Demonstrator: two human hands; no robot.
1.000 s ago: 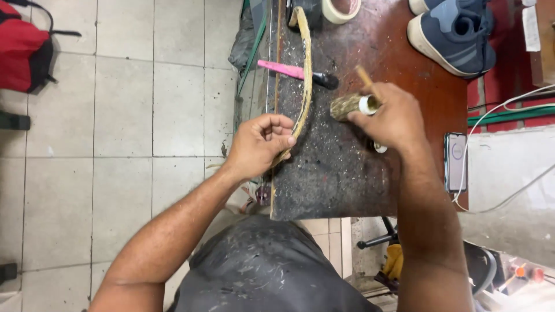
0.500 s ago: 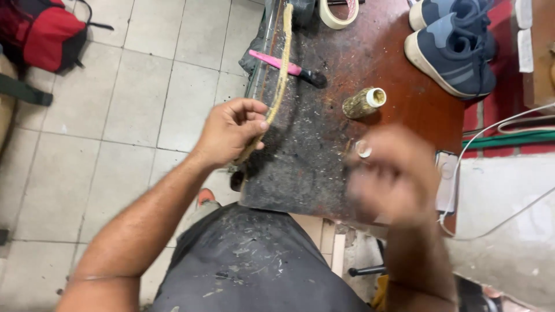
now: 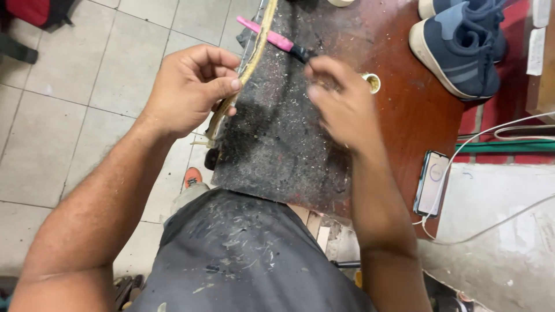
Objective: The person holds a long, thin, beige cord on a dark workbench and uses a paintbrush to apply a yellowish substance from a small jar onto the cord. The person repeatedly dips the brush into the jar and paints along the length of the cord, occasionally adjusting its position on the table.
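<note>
My left hand [image 3: 191, 86] grips the near end of a long, curved, yellowish strip [image 3: 254, 49] that runs away along the left edge of a dark, dusty mat [image 3: 277, 144]. My right hand [image 3: 341, 104] hovers, blurred, over the mat with fingers loosely apart and nothing in it. Its fingertips are close to a pink-handled tool [image 3: 274, 39] lying on the mat. A small open glue tin [image 3: 372, 82] stands just right of that hand.
The mat lies on a reddish-brown worktable [image 3: 404, 121]. A blue sneaker [image 3: 457, 49] rests at the table's far right. A phone [image 3: 430, 182] with a white cable sits at the right edge. Tiled floor [image 3: 69, 115] is to the left, with a red bag [image 3: 40, 10].
My right hand let go of the glue tin, dropped back toward me, then came forward over the mat near the pink-handled tool. My left hand kept its hold on the strip.
</note>
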